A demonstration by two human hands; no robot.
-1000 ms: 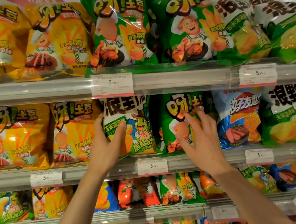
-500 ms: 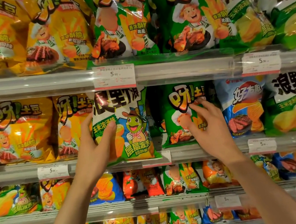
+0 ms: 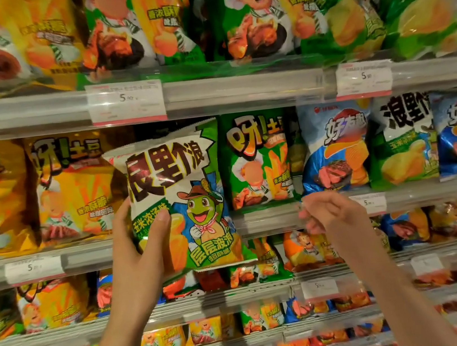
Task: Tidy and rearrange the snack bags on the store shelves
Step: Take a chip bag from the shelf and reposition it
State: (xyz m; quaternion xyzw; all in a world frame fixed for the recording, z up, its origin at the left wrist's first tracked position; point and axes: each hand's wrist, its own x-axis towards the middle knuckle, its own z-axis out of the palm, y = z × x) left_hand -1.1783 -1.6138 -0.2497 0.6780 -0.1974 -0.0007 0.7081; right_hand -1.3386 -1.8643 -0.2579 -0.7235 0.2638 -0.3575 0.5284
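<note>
Fingers point(image 3: 163, 221) of the left hand point(image 3: 140, 245) curl round the lower left edge of a white-and-green frog bag point(image 3: 177, 198), thumb across its front, holding it upright at the centre of the frame, clear of the middle shelf point(image 3: 272, 219) and in front of the row. At centre right the right hand point(image 3: 334, 213) hangs loosely curled with nothing in it (it is blurred, so I can't say more). Behind the bag a dark gap shows between the yellow bag point(image 3: 75, 189) and the green chef bag point(image 3: 258, 162). Judging by this, the tidying is mid-way: one stray pulled out, not yet rehomed. A matching frog bag point(image 3: 406, 140) stands at right, between blue bags, so sorting remains.
</note>
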